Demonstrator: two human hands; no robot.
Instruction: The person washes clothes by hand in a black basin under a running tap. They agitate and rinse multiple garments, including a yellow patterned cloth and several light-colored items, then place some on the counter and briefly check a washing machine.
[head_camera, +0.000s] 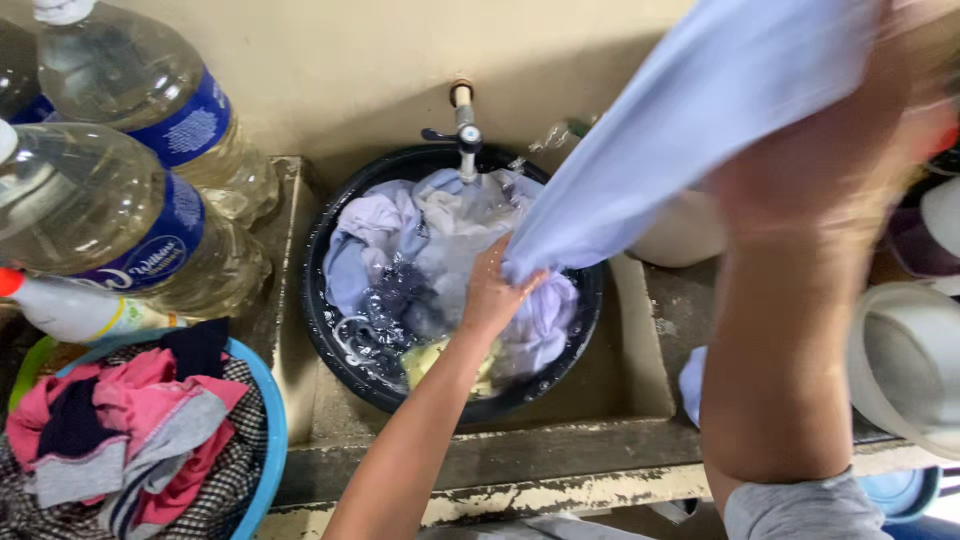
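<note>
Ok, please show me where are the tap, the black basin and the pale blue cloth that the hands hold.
tap (466, 135), head view, on its valve handle.
black basin (318, 300), head view, on its left rim.
pale blue cloth (660, 130), head view, on the stretched middle part between the hands.

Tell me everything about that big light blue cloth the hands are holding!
The blue cloth is pale blue, smooth, thin fabric, and looks wet. It stretches tight like a slanted band from the upper right down to the black basin. The right hand, blurred, holds its upper end high. The left hand grips its lower end just above the water, where it narrows to a bunch. Its lower part hangs over the other soaking clothes under the tap.
</note>
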